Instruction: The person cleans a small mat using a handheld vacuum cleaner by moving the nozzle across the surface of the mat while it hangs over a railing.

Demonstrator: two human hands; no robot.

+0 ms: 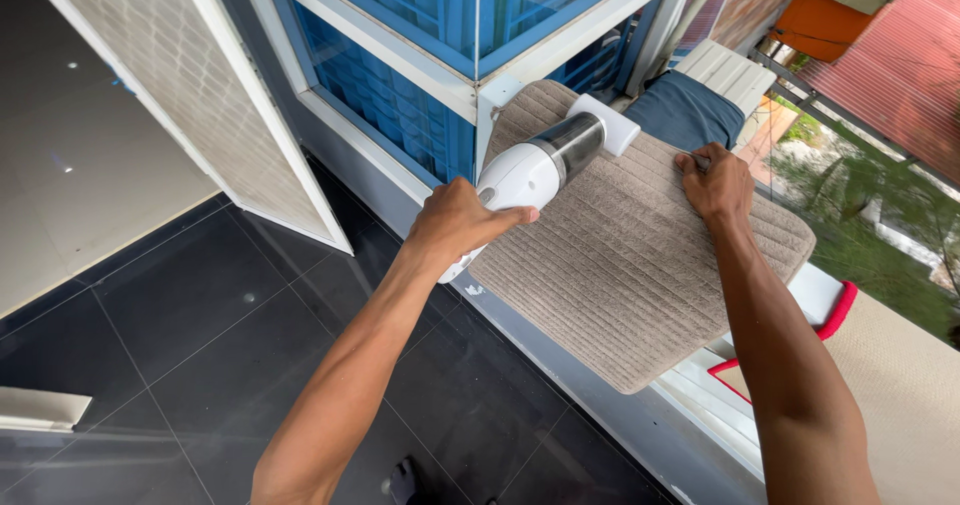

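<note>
My left hand (pixel 456 221) grips a white handheld vacuum (pixel 540 165) with a dark see-through dust cup and a flat white nozzle (pixel 606 125). The nozzle rests on the far end of a beige ribbed mat (pixel 620 265) draped over a railing ledge. At the mat's far right edge, my right hand (pixel 716 183) presses down, with the fingers curled over the edge.
A blue-glass window in a white frame (pixel 478 90) stands right behind the mat. A blue cloth (pixel 684 113) lies beyond the mat on the ledge. A red-trimmed mat (pixel 830 315) and a beige one (pixel 900 395) hang to the right. Dark tiled floor (pixel 200 345) lies below.
</note>
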